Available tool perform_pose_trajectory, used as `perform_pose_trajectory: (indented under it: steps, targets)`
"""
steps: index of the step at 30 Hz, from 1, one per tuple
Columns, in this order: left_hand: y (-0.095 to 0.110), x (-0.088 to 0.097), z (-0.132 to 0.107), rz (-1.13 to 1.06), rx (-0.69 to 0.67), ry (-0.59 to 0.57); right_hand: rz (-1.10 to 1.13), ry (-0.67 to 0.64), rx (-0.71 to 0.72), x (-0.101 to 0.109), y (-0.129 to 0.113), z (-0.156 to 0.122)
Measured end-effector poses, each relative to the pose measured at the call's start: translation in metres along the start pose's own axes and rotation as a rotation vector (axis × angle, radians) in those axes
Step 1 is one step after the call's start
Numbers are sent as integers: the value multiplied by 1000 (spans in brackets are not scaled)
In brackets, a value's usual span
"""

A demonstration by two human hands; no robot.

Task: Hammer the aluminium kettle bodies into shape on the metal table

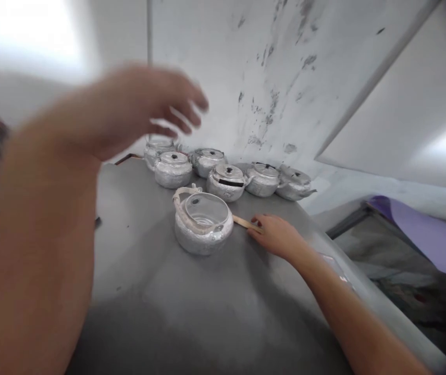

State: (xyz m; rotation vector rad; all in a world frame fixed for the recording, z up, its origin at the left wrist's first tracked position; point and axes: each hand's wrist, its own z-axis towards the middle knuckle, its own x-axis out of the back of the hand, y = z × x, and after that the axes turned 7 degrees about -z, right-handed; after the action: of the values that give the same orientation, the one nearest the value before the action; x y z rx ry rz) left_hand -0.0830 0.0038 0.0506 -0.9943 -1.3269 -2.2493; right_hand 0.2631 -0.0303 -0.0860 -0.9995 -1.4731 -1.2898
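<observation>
An open aluminium kettle [202, 224] without a lid stands in the middle of the grey table [160, 307], its pale handle folded to the left. Just right of it lies a thin wooden stick [244, 222]. My right hand [275, 234] rests on the table with its fingers pinched on the stick's near end. My left hand [129, 112] is raised high in the air, blurred by motion, fingers spread and holding nothing, above the far kettles.
Several lidded aluminium kettles [226, 179] stand in a row along the back of the table against a stained white wall [270, 78]. A purple sheet [434, 234] lies lower right, beyond the table's right edge.
</observation>
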Motion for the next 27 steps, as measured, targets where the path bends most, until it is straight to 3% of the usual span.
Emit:
perform_pose_trajectory:
  steps: [3,7,10,13,16,20,24,27]
  targets:
    - [4,-33,13,225,14,-222,15,-5,26,-4,0,-5]
    - [-5,-76,24,430,251,-502,30,26,23,1,-5,-18]
    - [-8,-85,27,451,275,-526,27,69,-18,10,-9,-30]
    - [-7,-80,27,444,327,-558,29,95,-33,21,-8,-39]
    - [-4,-70,24,468,283,-509,34,161,-48,28,-3,-45]
    - [2,-56,19,491,222,-335,97,370,-72,34,2,-50]
    - [14,-51,15,491,86,-106,512,618,-126,40,-4,-54]
    - [17,-56,15,501,31,-69,868,655,-98,42,-11,-54]
